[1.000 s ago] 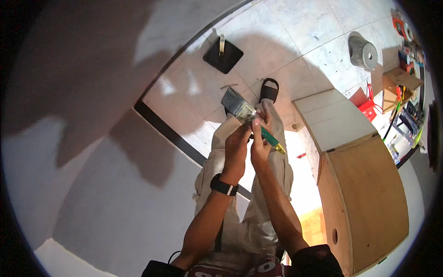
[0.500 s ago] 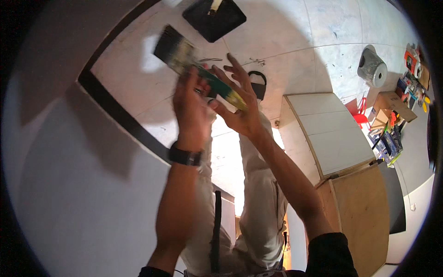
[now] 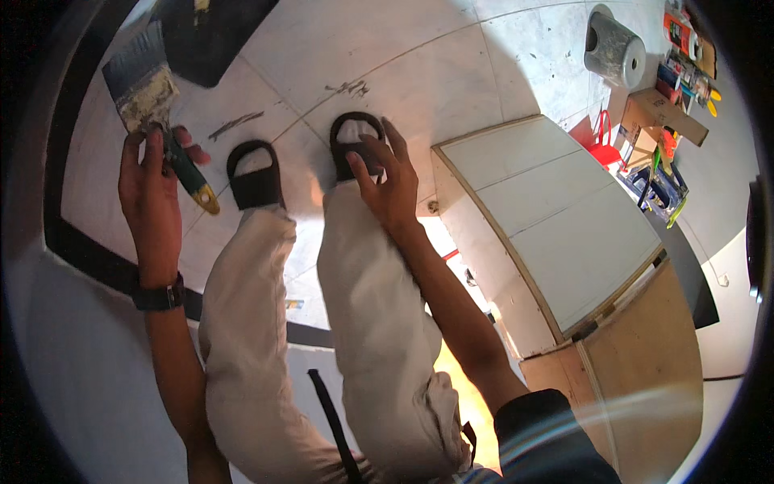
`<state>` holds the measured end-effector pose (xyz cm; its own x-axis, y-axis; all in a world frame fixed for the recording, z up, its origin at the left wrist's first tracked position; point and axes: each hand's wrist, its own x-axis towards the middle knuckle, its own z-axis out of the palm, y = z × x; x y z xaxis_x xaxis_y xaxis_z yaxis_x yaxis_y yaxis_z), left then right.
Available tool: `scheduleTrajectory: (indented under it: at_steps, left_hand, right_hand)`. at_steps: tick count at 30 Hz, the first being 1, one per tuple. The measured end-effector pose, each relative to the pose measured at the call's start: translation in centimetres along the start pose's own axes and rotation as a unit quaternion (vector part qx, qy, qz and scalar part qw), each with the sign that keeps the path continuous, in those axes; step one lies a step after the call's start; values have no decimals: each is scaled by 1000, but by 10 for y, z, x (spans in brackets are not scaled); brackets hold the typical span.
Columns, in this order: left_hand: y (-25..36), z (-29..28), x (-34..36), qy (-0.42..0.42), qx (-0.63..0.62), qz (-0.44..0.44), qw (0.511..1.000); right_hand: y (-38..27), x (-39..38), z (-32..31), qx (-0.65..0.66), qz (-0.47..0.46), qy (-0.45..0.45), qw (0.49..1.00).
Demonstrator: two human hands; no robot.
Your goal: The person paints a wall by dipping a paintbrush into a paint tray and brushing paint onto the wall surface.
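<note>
Paintbrush (image 3: 149, 98) at the far left: the left hand (image 3: 151, 189) is clamped on it near the top of its green handle, bristles pointing up, the yellow handle end sticking out past the fingers. Crusted paint hides much of the band below the bristles. A dark watch (image 3: 160, 295) circles that wrist. Just beside the brush, a black tray (image 3: 222, 52) is cut off by the upper edge, as is the yellowish thing (image 3: 201, 6) on it (too little shows to name it). Dark sandals (image 3: 252, 188) stand on the tiled floor (image 3: 435, 73). Well apart from the left one, the right hand (image 3: 395, 189) holds nothing, its fingers spread and bent; it covers part of the right sandal, and I cannot tell whether it touches the trousers (image 3: 367, 274). Farther right come a white-topped cabinet (image 3: 556, 226), a grey stool (image 3: 615, 52) and a cardboard box (image 3: 665, 113) amid clutter (image 3: 663, 189) too jumbled to sort out.
</note>
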<state>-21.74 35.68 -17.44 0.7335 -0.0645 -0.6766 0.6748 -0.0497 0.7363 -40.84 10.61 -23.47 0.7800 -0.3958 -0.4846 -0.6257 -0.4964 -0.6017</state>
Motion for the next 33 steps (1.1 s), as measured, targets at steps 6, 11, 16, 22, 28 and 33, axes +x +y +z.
scheduleTrajectory:
  at_steps: [6, 11, 16, 22, 28, 33]
  left_hand:
    - [-18, 40, 31, -134, 41, 9, 990]
    - [-12, 63, 68, -223, 66, 91, 968]
    - [5, 77, 79, -243, 111, 127, 955]
    - [11, 83, 75, -292, 56, 128, 946]
    - [20, 63, 66, -316, 22, 175, 932]
    - [22, 54, 56, -300, 23, 194, 934]
  right_hand:
    - [77, 5, 2, -210, 130, 145, 958]
    - [101, 8, 3, -154, 202, 131, 958]
    - [75, 4, -5, -116, 252, 143, 950]
    - [87, -14, -1, -98, 252, 156, 950]
    - [79, -30, 11, -28, 251, 190, 949]
    - [82, -44, 30, -111, 222, 191, 950]
